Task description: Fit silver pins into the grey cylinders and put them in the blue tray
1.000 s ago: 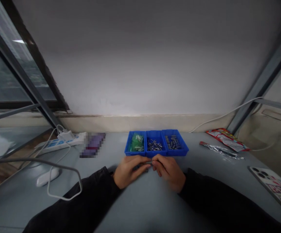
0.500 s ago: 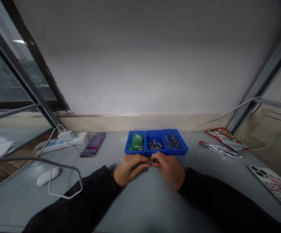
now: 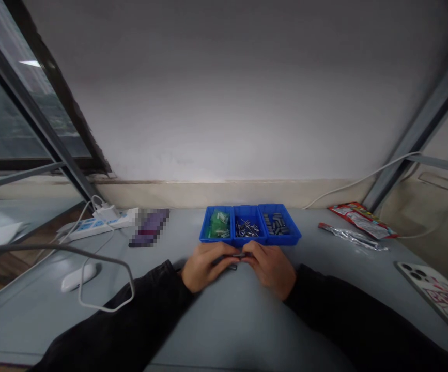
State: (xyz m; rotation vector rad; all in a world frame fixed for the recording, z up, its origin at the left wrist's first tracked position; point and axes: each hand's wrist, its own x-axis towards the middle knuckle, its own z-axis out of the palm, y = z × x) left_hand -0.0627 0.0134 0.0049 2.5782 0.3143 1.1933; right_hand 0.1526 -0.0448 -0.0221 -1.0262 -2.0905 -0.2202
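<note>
My left hand (image 3: 204,267) and my right hand (image 3: 271,269) meet at the middle of the grey table, just in front of a blue three-compartment tray (image 3: 250,242). Between their fingertips is a small dark metal part (image 3: 240,255), mostly hidden by my fingers. The tray's left compartment holds green packets (image 3: 219,225). Thin metal pins (image 3: 246,228) fill the middle one, and dark grey cylinders (image 3: 276,223) lie in the right one. Black sleeves cover both my forearms.
To the left lie a white power strip (image 3: 95,231), a pixelated purple object (image 3: 150,227) and a white mouse (image 3: 78,277) with its cable. To the right are a foil strip (image 3: 351,238), a red packet (image 3: 363,221) and a phone (image 3: 433,299). A wall stands behind the table.
My hands have stayed together on the small part with little visible movement. The whole view has shifted slightly, with the tray sitting a little higher in the picture.
</note>
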